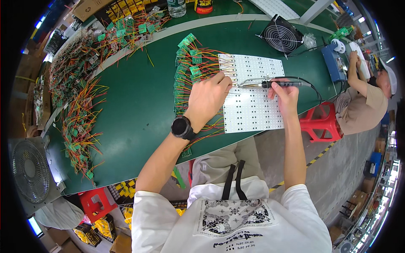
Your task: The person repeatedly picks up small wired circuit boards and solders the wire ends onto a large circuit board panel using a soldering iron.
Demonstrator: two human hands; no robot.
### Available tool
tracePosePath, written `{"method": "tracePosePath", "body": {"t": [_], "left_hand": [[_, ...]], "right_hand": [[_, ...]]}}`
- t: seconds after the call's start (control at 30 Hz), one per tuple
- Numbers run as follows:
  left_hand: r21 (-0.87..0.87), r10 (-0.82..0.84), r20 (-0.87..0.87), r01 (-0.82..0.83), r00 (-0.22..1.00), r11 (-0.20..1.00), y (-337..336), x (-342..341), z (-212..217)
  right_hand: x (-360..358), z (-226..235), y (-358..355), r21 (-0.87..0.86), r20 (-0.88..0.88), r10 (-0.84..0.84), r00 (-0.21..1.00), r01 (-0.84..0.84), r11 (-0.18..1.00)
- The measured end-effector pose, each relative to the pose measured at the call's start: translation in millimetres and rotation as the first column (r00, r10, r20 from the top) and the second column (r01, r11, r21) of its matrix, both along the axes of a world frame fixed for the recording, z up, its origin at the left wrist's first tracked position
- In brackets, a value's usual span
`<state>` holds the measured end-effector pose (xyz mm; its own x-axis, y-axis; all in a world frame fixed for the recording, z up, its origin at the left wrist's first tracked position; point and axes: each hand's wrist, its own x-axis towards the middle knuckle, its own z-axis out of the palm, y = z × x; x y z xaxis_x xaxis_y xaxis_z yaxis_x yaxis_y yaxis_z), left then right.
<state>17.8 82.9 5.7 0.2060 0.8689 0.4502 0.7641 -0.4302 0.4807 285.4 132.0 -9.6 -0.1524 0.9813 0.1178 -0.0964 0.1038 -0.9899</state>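
A white panel (253, 110) with rows of dark dots lies on the green table, its left edge lined with red and yellow wires. These wires lead to small green circuit boards (182, 71) stacked in a column at its left. My left hand (209, 96), a black watch on its wrist, rests over the panel's left edge with its fingertips pinched on a thin wire. My right hand (283, 95) grips a soldering iron (278, 84) by its black handle, a thin metal tube running along it. The iron's tip is at the panel, close to my left fingertips.
Heaps of wired circuit boards (78, 76) cover the table's left side. A black fan (282, 34) stands beyond the panel, near a blue soldering station (334, 63). A bottle (176, 7) and a red can (203, 6) stand at the back. A co-worker (367, 97) sits at the right.
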Motion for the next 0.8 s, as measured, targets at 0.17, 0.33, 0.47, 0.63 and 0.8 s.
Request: {"method": "tracePosePath", "body": {"t": [0.17, 0.33, 0.47, 0.63, 0.8], "left_hand": [[0.002, 0.007, 0.003, -0.007, 1.000, 1.000, -1.8, -1.1, -2.5], [-0.005, 0.011, -0.013, -0.011, 1.000, 1.000, -2.7, -0.9, -3.3], [0.018, 0.008, 0.003, -0.008, 1.000, 1.000, -2.7, 0.2, -3.9], [0.017, 0.013, -0.017, -0.012, 1.000, 1.000, -2.8, -0.8, -4.8], [0.010, 0.021, -0.014, -0.021, 1.000, 1.000, -3.4, 0.4, -3.8]], "right_hand": [[-0.4, -1.0, -1.0, -0.014, -0.013, 0.015, 1.000, -0.015, 1.000], [-0.6, -1.1, -1.1, 0.002, 0.005, 0.008, 1.000, -0.008, 1.000], [0.8, -1.5, -1.3, 0.000, 0.006, 0.013, 1.000, -0.013, 1.000], [-0.8, -2.3, -1.0, 0.003, 0.009, 0.016, 1.000, -0.016, 1.000], [0.7, -3.0, -0.2, 0.003, 0.004, 0.013, 1.000, -0.013, 1.000]]}}
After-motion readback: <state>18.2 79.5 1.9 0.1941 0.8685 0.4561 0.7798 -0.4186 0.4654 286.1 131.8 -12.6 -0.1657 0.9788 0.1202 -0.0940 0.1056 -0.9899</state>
